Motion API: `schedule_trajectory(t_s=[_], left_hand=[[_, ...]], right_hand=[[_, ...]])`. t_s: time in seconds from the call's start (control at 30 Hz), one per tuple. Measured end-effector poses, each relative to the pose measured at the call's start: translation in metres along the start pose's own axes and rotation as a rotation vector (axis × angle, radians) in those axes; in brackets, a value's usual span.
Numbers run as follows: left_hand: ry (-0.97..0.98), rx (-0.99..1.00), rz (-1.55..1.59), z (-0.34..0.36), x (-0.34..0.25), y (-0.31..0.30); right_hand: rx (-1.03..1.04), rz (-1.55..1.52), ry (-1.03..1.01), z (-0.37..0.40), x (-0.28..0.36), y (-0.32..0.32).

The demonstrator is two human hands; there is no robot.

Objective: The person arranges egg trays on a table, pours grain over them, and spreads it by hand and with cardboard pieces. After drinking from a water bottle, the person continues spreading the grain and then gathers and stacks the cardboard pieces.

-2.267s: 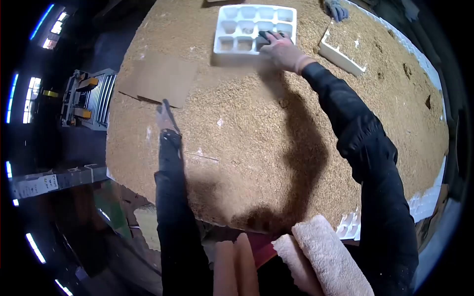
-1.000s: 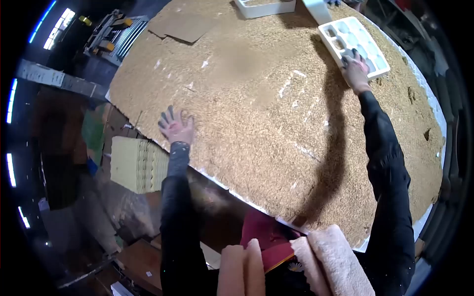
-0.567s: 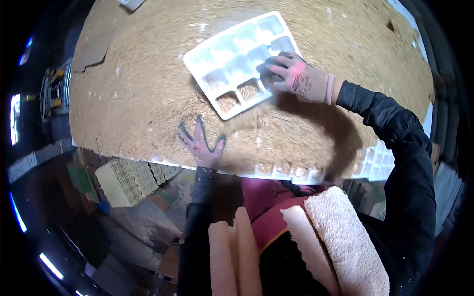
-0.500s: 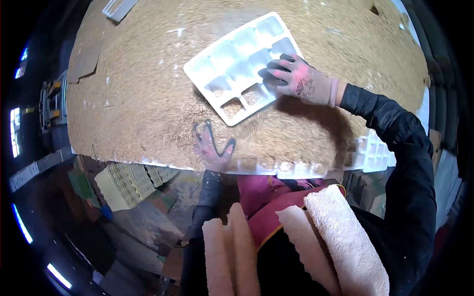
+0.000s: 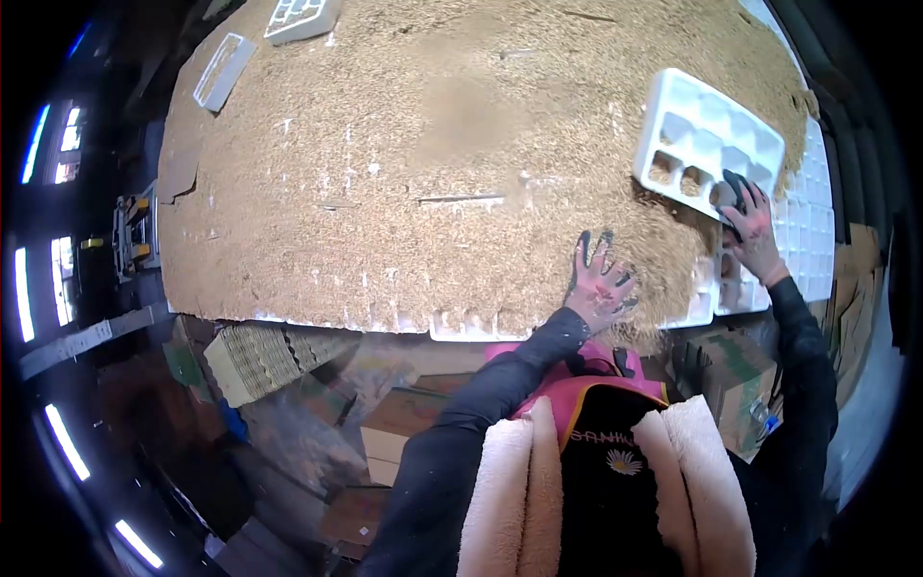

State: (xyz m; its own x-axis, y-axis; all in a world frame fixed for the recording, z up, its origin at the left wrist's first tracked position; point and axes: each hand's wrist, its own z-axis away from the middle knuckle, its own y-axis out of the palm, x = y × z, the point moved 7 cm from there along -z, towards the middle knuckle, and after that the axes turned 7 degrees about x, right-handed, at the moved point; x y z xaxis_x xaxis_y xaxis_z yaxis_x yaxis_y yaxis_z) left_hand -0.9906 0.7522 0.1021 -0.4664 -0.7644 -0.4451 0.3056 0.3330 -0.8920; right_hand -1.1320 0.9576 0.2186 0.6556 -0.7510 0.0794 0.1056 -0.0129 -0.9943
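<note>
At the right, a white tray with square compartments (image 5: 710,130) is tilted above the table, loose tan husk-like bits in some of its near compartments. My right hand (image 5: 748,226), in a pink and dark-fingered glove, grips its near edge, the fingers hooked into a compartment. Lower and to the left, my left hand (image 5: 598,293) rests gloved on the layer of husk-like bits (image 5: 385,260), its fingers spread with nothing held. The bits near this hand look blurred by motion.
More white compartment trays (image 5: 806,231) lie along the right side, and others show through the bits at the near edge (image 5: 461,325). Two small white trays (image 5: 306,19) sit at the far left. Below the table are cardboard boxes (image 5: 409,413) and stacked ridged sheets (image 5: 252,363).
My right hand has carried the tray to the right, over the trays there. My left hand has moved rightward across the bits. The camera view has shifted as well.
</note>
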Motion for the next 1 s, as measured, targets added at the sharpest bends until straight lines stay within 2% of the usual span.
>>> schedule_trajectory(t_s=[0.03,0.07,0.1,0.13,0.17,0.2,0.23,0.27,0.3,0.37,0.47,0.57,0.63,0.7,0.73,0.8,0.87,0.9,0.97,1.0], left_hand=[[-0.013,-0.012,-0.011,-0.009,0.006,-0.011],[0.007,-0.282,0.123,0.000,0.019,-0.035],[-0.060,-0.351,-0.144,0.010,0.041,-0.046],[-0.263,-0.086,-0.030,0.024,0.080,-0.044],[-0.373,-0.256,-0.173,0.053,0.110,-0.060],[-0.532,-0.374,-0.150,0.082,0.142,-0.080],[-0.553,-0.542,-0.184,0.112,0.173,-0.095],[-0.894,-0.339,-0.188,0.142,0.212,-0.097],[-0.790,-0.642,-0.313,0.182,0.247,-0.104],[-1.183,-0.507,-0.472,0.236,0.280,-0.150],[-1.507,-0.507,-0.395,0.311,0.330,-0.149],[-1.414,-0.554,-0.271,0.298,0.341,-0.140],[-1.355,-0.413,-0.296,0.271,0.336,-0.149],[-1.351,-0.468,-0.291,0.269,0.336,-0.157],[-1.343,-0.464,-0.268,0.268,0.340,-0.157],[-1.354,-0.441,-0.217,0.273,0.345,-0.153],[-1.306,-0.514,-0.174,0.276,0.342,-0.160],[-1.290,-0.545,-0.158,0.280,0.341,-0.165],[-1.293,-0.509,-0.101,0.284,0.342,-0.168],[-1.290,-0.512,-0.102,0.285,0.342,-0.166]], right_hand=[[-0.013,-0.024,0.092,0.002,-0.010,0.007],[-0.060,-0.084,0.130,-0.004,-0.009,0.007],[-0.128,-0.088,0.139,-0.011,-0.005,0.007],[-0.167,-0.057,0.103,-0.024,0.008,0.001],[-0.120,-0.108,0.049,-0.042,0.022,-0.005],[-0.112,-0.069,0.011,-0.062,0.042,-0.012],[-0.086,-0.068,-0.035,-0.085,0.062,-0.015],[-0.040,-0.087,-0.130,-0.113,0.089,-0.027],[-0.073,-0.090,-0.280,-0.143,0.117,-0.038],[-0.163,-0.090,-0.445,-0.206,0.166,-0.054],[-0.257,-0.056,-0.425,-0.323,0.189,-0.046],[-0.386,-0.049,-0.239,-0.458,0.184,-0.019],[-0.340,-0.103,-0.196,-0.539,0.206,-0.002],[-0.349,-0.045,-0.165,-0.606,0.247,0.004],[-0.249,0.012,-0.150,-0.637,0.275,-0.003],[-0.246,0.081,-0.134,-0.701,0.322,-0.002],[-0.245,0.128,-0.217,-0.750,0.377,0.009],[-0.139,0.118,-0.246,-0.760,0.412,0.011],[0.058,-0.004,-0.502,-0.788,0.481,0.047],[0.039,0.016,-0.614,-0.760,0.520,0.053]])
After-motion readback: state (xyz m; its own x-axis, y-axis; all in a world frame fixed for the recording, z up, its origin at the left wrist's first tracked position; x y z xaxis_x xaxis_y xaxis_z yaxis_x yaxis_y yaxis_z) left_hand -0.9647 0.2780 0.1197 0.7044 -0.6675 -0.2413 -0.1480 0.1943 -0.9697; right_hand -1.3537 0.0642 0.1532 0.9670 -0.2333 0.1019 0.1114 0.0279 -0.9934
